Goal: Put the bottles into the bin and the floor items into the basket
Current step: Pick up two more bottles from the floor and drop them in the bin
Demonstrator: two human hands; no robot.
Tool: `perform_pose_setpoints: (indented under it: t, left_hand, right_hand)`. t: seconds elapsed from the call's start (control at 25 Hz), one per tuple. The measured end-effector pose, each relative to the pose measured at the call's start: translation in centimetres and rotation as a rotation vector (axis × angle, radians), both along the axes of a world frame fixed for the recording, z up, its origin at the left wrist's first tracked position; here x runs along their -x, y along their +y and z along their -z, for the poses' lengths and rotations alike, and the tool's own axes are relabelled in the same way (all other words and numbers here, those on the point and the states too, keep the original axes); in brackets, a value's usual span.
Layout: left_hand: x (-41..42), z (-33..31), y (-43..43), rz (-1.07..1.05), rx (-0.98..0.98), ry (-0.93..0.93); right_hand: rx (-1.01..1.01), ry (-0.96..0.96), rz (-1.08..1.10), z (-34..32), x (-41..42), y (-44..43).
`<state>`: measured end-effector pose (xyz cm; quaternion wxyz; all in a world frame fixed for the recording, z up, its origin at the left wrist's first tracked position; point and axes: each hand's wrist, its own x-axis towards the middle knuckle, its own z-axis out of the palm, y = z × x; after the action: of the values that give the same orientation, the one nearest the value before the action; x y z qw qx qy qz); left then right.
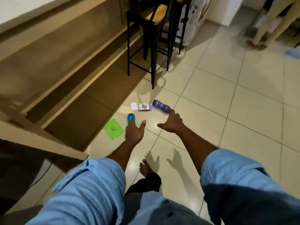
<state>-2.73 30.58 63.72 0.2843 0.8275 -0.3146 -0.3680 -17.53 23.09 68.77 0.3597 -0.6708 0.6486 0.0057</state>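
Note:
A purple bottle [161,106] lies on its side on the tiled floor. My right hand [172,122] hovers open just in front of its near end, fingers spread. A small blue bottle [130,118] lies to the left, and my left hand [134,131] is open with fingertips over its near end. A green plastic lid [113,129] lies flat left of the blue bottle. A small purple box [144,107], a white card [134,106] and a pale paper sheet [125,109] lie between the bottles, farther away. No bin or basket shows in view.
A brown counter base [65,62] runs along the left. Black bar stools [152,46] stand beyond the items. Another person's legs [263,30] are at the far right, with a blue object [293,53] on the floor nearby. My bare foot [145,168] is below my hands.

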Motion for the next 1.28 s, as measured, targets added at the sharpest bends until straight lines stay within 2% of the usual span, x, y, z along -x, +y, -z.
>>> perform_pose_setpoints:
  t: [0.2,0.4,0.6,0.88,1.12,1.28]
  left_hand:
    - [-1.8,2.1,-7.5,0.033,-0.005,0.005]
    - [-4.8,3.9,-14.1,0.036,-0.105,0.013]
    - [-5.9,6.1,-19.8,0.041,-0.187,-0.009]
    - [-6.7,9.7,-25.7,-0.081,-0.257,0.044]
    - [-5.2,16.6,-31.2,-0.294,-0.28,0.165]
    - [-5.4,23.7,-34.0,-0.306,-0.328,0.12]
  right_hand:
    - [-0.028,-0.008,0.065,1.9,-1.5,-7.5]
    - [-0.109,-0.059,0.071,3.6,-5.2,-13.8]
    - [-0.063,-0.07,0.046,6.4,-6.9,-19.7]
    - [-0.12,-0.034,-0.023,11.3,-6.3,-27.7]
    - [-0.18,0.023,-0.202,20.2,-5.9,-36.3]
    - [-0.192,0.084,-0.334,28.9,-6.2,-41.1]
